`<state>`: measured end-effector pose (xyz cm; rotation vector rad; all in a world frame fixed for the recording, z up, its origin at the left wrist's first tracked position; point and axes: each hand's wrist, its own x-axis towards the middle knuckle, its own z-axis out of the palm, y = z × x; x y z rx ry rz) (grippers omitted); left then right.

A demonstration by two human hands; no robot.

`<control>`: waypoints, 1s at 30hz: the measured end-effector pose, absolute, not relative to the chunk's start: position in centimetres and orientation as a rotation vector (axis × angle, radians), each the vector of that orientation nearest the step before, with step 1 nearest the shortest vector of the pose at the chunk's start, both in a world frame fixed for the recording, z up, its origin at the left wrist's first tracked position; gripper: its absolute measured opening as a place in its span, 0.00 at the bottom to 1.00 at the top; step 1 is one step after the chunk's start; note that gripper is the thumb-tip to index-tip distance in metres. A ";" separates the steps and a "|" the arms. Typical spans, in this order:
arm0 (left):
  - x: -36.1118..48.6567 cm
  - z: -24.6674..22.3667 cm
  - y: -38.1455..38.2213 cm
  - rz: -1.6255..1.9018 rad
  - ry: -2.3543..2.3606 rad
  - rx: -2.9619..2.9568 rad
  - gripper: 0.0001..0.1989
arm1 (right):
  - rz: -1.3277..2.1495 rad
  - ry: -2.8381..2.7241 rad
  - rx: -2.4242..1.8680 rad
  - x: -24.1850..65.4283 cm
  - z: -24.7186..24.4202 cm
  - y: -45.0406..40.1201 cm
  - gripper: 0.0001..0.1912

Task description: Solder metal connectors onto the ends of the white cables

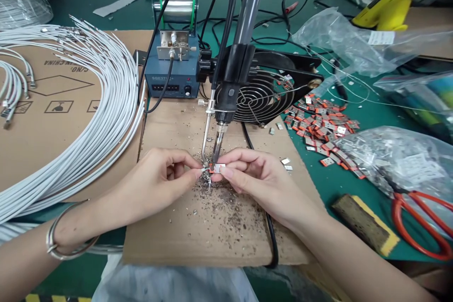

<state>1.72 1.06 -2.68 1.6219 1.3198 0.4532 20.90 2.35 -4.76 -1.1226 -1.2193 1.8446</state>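
My right hand [253, 172] pinches a small USB connector [220, 168], its metal shell facing right and its orange part facing left. Opposite it, my left hand [173, 174] is closed, thumb against forefinger, on a thin cable end [204, 169] that meets the orange side; most of that cable is hidden by the fingers. Right above the joint, the tip of a stand-mounted soldering iron [221, 127] points down. The bent solder feed tube [206, 139] comes down just left of the iron, close to my left fingertips.
White cables [116, 104] curve across the left. Behind stands a blue solder feeder [171, 73] with a solder spool [177, 9]. A black fan [262, 96], piled USB connectors [325, 127], a sponge [364, 224] and red-handled scissors [421, 226] lie right. Solder bits litter the cardboard [159, 240].
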 end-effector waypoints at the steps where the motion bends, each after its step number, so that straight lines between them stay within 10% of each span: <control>1: 1.7 -2.7 1.1 0.450 1.320 1.622 0.11 | 1.843 -1.222 -1.122 20.9 -4.8 2.3 0.07; 30: 1.7 -2.9 1.3 0.441 1.270 1.629 0.10 | 1.845 -1.185 -1.104 20.7 -5.0 2.6 0.04</control>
